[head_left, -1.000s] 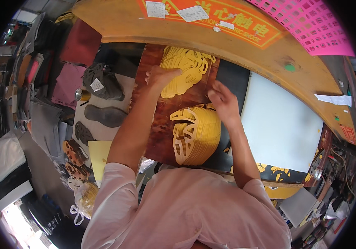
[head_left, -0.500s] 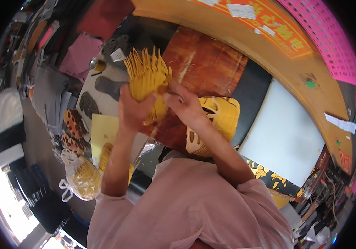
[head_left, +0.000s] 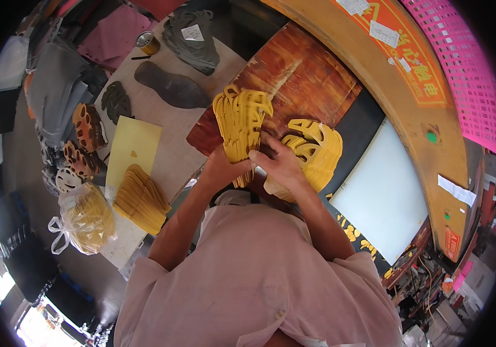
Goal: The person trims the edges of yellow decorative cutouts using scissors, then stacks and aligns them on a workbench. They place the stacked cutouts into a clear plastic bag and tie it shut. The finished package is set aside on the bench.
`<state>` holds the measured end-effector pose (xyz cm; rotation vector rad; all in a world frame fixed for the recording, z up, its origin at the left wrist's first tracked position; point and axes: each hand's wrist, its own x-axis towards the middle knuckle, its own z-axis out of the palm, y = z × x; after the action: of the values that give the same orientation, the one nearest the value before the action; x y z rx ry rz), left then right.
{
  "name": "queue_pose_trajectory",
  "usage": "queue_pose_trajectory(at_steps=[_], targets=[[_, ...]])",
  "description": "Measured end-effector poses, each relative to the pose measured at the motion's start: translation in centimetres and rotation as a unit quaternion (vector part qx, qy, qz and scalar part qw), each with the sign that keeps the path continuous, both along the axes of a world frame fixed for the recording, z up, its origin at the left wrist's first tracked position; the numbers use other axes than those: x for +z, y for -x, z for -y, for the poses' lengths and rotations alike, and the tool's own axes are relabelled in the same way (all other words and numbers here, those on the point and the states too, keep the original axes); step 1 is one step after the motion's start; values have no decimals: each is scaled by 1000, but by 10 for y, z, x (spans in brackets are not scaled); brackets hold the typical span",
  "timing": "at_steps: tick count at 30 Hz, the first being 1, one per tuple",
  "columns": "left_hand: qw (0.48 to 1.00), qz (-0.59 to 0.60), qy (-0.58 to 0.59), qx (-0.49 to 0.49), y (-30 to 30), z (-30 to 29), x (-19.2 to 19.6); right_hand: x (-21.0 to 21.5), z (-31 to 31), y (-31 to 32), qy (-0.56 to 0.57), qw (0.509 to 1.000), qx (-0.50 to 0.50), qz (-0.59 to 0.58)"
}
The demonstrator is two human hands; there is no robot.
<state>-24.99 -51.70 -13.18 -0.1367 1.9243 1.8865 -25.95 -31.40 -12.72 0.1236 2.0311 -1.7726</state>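
Note:
A thick stack of yellow cut-out shoe-upper pieces (head_left: 241,124) stands up between my hands, its slotted ends pointing away from me. My left hand (head_left: 225,169) is closed round its lower left part; the fingers are mostly hidden. My right hand (head_left: 282,166) pinches the lower right edge, thumb against the near face. Just right of it lies a second yellow stack of cut-out pieces (head_left: 324,151), partly covered by my right hand and forearm. Beneath the held stack is a worn reddish-brown board (head_left: 300,69).
On the left table lie a yellow sheet (head_left: 135,144), a fanned yellow stack (head_left: 141,199), a bag of yellow pieces (head_left: 89,222), a dark sole-shaped piece (head_left: 170,85) and a tin (head_left: 147,43). A pale blue-white board (head_left: 381,191) lies right, below an orange-brown machine beam (head_left: 369,75).
The held stack has come nearer to me and turned, its fanned strips now pressed closer together. Both hands moved back with it and closed in at its lower end. The view has shifted.

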Motion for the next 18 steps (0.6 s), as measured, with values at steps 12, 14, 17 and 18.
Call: queue_pose_trajectory(at_steps=[12, 14, 17, 18], targets=[[982, -157, -57, -87, 12, -6, 12, 17, 5, -3, -101, 993, -21, -63], [983, -135, -73, -101, 14, -5, 15, 18, 2, 1, -118, 989, 20, -82], [983, -104, -95, -122, 14, -3, 18, 23, -4, 5, -185, 978, 61, -72], [982, -100, -106, -124, 14, -2, 19, 25, -5, 5, -212, 973, 73, -61]])
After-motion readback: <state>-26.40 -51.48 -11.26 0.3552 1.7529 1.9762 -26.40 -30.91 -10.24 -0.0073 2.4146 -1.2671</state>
